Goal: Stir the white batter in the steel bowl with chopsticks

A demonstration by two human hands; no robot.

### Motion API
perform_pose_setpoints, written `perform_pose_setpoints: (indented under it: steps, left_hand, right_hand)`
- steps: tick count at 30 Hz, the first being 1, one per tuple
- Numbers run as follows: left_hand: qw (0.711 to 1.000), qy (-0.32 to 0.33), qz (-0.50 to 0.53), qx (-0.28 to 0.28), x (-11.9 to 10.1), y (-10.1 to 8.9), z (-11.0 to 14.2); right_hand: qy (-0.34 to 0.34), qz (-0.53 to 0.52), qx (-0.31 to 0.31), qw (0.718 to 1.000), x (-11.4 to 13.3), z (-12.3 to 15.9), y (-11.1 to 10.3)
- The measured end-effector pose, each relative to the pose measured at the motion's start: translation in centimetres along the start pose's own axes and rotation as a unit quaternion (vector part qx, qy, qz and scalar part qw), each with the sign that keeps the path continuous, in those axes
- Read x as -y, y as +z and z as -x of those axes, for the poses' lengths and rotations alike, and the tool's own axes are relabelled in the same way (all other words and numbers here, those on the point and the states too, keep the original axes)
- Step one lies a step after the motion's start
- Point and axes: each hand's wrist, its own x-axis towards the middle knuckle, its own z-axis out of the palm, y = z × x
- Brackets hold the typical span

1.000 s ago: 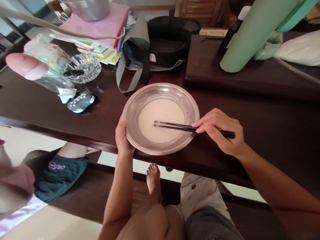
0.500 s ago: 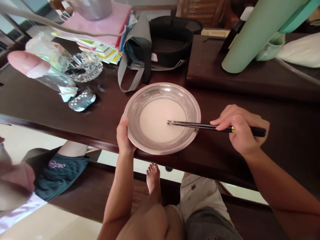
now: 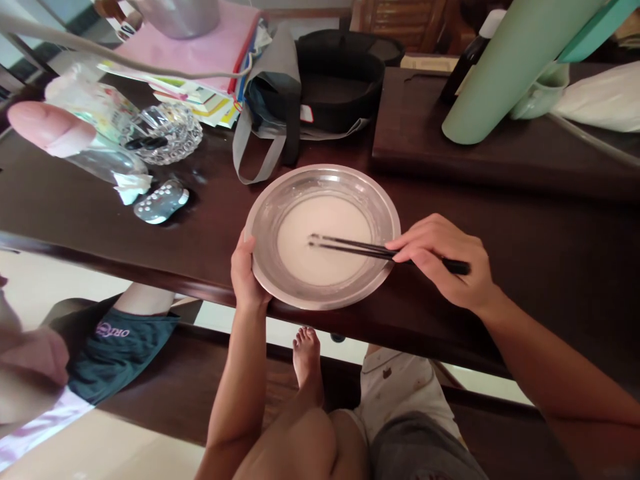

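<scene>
A round metal bowl (image 3: 260, 260) at the table's near edge holds a milky white liquid (image 3: 325, 263). My left hand (image 3: 249, 273) grips the bowl's left rim, thumb on top and the fingers hidden underneath. Black chopsticks (image 3: 360, 250) are in my right hand (image 3: 443, 260), which is closed round them at the bowl's right side. Their tips lie a little apart over the middle of the white liquid. Whether the tips dip into it I cannot tell.
Behind the bowl sits a black and grey bag (image 3: 335, 87). A green cylinder (image 3: 515, 73) leans over a raised board (image 3: 410, 133). To the left are a game controller (image 3: 161, 201), a glass dish (image 3: 175, 137) and stacked books (image 3: 200, 100). Another person's leg (image 3: 147, 300) shows at lower left.
My right hand has shifted left, closer to the bowl, and the chopstick tips have moved left across the liquid and spread apart. My left hand keeps its hold on the rim.
</scene>
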Motion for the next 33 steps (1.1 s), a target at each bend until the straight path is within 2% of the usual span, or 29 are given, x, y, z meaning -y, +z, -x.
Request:
perform_pose_setpoints:
  steps: [1, 4, 5, 9, 10, 14, 15, 19, 20, 21, 24, 25, 29, 30, 33]
  left_hand:
    - [1.0, 0.0, 0.002, 0.001, 0.02, -0.01, -0.01]
    - [1.0, -0.002, 0.004, -0.001, 0.09, -0.06, -0.01]
    - [1.0, -0.003, 0.003, -0.002, 0.11, -0.08, -0.01]
    - [1.0, -0.001, 0.011, 0.002, 0.14, -0.09, 0.0]
    - [1.0, 0.001, 0.014, 0.005, 0.14, -0.08, 0.01]
    - [1.0, 0.002, 0.01, -0.002, 0.13, -0.07, 0.03]
    - [1.0, 0.002, 0.008, -0.005, 0.13, -0.07, 0.03]
    - [1.0, 0.005, 0.008, -0.006, 0.13, -0.04, 0.02]
    - [1.0, 0.007, 0.01, -0.004, 0.14, -0.02, 0.02]
    - [1.0, 0.007, 0.012, -0.003, 0.16, 0.01, 0.03]
    - [1.0, 0.003, 0.009, -0.004, 0.17, 0.06, 0.05]
    - [1.0, 0.002, 0.006, -0.005, 0.16, 0.05, 0.05]
    - [1.0, 0.002, -0.001, -0.003, 0.1, -0.04, -0.01]
    - [1.0, 0.004, 0.001, 0.0, 0.1, -0.07, -0.03]
    - [1.0, 0.006, 0.003, 0.0, 0.09, -0.08, -0.04]
  right_hand:
    - [0.001, 0.011, -0.014, 1.0, -0.02, -0.03, 0.01]
    - [0.002, -0.01, -0.114, 0.993, -0.09, -0.03, 0.03]
    - [0.0, -0.028, -0.121, 0.992, -0.08, -0.03, 0.05]
    - [-0.003, -0.017, -0.008, 1.0, 0.03, -0.1, 0.19]
    - [-0.001, -0.001, -0.006, 1.0, 0.02, -0.09, 0.21]
    - [0.008, -0.02, -0.132, 0.991, -0.19, 0.1, 0.17]
    - [0.007, -0.038, -0.133, 0.99, -0.2, 0.13, 0.16]
    - [-0.008, -0.026, -0.003, 1.0, -0.02, 0.03, 0.15]
    - [-0.007, -0.009, -0.002, 1.0, 0.0, 0.0, 0.13]
    - [-0.001, 0.001, -0.027, 1.0, -0.01, -0.01, 0.1]
    - [0.012, -0.024, -0.132, 0.991, -0.08, 0.02, 0.06]
    - [0.011, -0.039, -0.131, 0.991, -0.06, 0.03, 0.09]
    - [-0.007, -0.009, -0.003, 1.0, 0.06, -0.03, 0.23]
    - [-0.004, 0.007, -0.006, 1.0, 0.04, -0.02, 0.24]
    - [0.011, -0.008, -0.121, 0.993, -0.14, 0.08, 0.2]
